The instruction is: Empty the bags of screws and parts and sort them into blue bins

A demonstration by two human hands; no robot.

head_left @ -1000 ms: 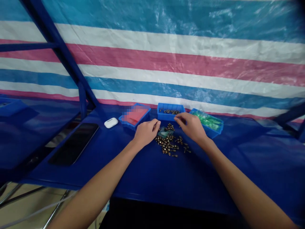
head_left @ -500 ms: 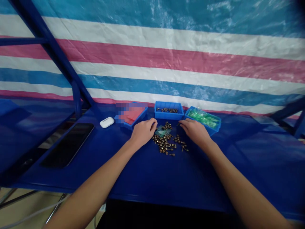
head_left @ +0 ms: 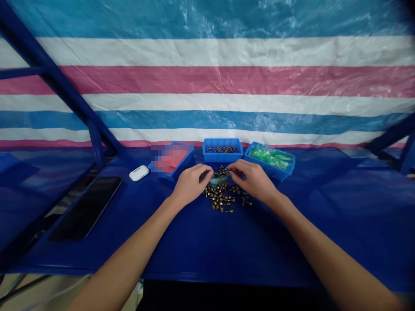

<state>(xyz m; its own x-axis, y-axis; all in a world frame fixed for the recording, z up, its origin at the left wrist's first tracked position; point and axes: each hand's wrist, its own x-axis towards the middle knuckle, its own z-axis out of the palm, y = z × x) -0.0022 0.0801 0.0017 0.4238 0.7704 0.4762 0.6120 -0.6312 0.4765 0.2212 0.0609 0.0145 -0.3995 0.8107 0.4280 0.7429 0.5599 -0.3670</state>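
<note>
A loose pile of small brass-coloured screws [head_left: 218,198] lies on the blue table, with a small clear greenish bag [head_left: 216,180] among them. At the pile's left, my left hand [head_left: 192,183] has thumb and fingers pinched at the bag's edge; what they grip is hard to make out. My right hand [head_left: 253,179] is on the other side, its fingertips pinched over the upper screws, on something too small to name. Behind them stands a blue bin [head_left: 223,158] with more screws inside.
A blue bin with red bags [head_left: 171,160] stands at left, and one with green bags [head_left: 270,157] at right. Further left lie a white case [head_left: 139,173] and a black phone [head_left: 87,208]. A striped sheet [head_left: 227,80] hangs behind.
My right hand has moved left, from beside the right bin to the upper screws. My left hand stays by the bag. The whole view has shifted slightly.
</note>
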